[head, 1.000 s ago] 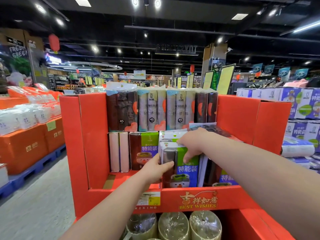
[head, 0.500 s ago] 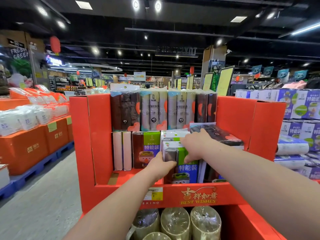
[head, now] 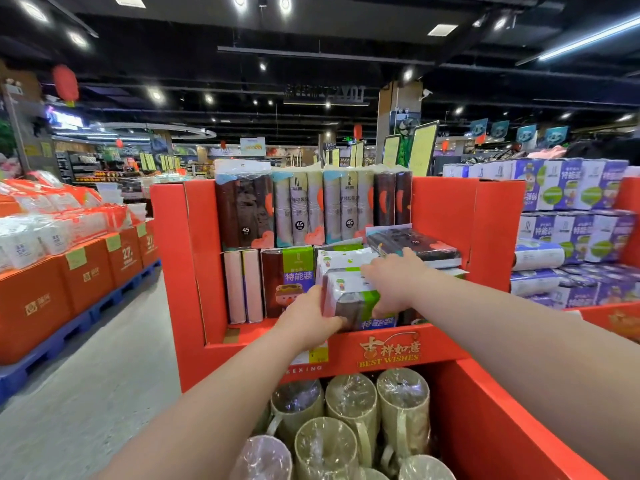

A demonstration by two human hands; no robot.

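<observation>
Wrapped pack [head: 349,301] being gripped on red display stand [head: 446,209]
Left hand [head: 308,322] is curling fingers round its lower left edge; right hand [head: 391,282] is clamping its top

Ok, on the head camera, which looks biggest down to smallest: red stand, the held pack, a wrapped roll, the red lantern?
1. red stand
2. pack and wrapped roll look alike; the roll is nearer, so unsure
3. red lantern, far off

Green-brown wrapped pack [head: 349,299], tilted, on shelf
</observation>
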